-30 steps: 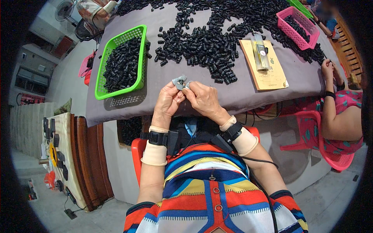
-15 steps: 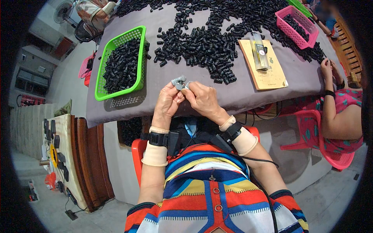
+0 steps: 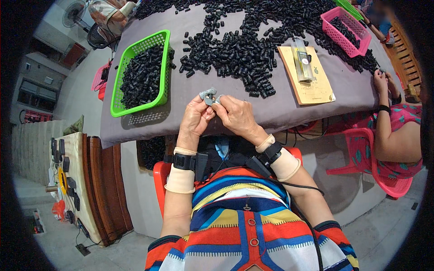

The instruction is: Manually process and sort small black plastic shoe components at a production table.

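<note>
Two forearms [image 3: 177, 210] angled inward; left hand [image 3: 195, 117], right hand [image 3: 238, 116] pinching grey piece [image 3: 208, 101].

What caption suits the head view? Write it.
Left hand and right hand hold a small piece near black parts on grey cloth.

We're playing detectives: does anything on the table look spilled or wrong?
Maybe: many small black cylindrical pieces lie scattered loose across the grey tablecloth, while others sit inside the bright green plastic basket. That looks spilled, but may be deliberate. I see nothing clearly broken.
</note>
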The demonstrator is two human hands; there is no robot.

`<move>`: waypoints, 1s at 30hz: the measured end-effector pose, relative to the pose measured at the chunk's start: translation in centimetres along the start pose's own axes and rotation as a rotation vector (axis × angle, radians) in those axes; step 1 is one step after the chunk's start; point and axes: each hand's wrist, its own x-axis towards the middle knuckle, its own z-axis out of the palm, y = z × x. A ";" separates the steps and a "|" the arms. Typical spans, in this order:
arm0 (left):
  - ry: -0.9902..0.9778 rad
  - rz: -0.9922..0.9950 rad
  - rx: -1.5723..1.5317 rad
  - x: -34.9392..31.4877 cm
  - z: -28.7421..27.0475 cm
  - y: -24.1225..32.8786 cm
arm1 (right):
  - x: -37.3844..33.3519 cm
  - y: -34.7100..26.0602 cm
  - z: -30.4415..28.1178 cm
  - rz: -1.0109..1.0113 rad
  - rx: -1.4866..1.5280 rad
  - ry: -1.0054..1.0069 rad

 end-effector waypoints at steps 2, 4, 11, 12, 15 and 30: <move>0.003 -0.006 -0.005 0.0 0.1 0.0 | 0.0 0.0 0.0 0.002 0.003 0.005; -0.011 0.003 0.005 -0.1 0.0 0.0 | -0.1 0.0 0.1 0.002 -0.005 0.005; -0.005 0.004 0.000 0.0 -0.1 -0.2 | -0.1 -0.1 0.4 0.004 -0.045 0.015; -0.011 0.008 0.002 0.0 0.0 -0.1 | 0.0 -0.1 0.3 0.001 -0.048 0.018; -0.012 0.013 0.006 0.1 0.2 -0.1 | 0.0 -0.1 0.4 0.008 -0.060 0.023; -0.009 -0.006 -0.003 -0.1 0.1 0.0 | -0.2 0.3 0.5 -0.004 -0.020 0.034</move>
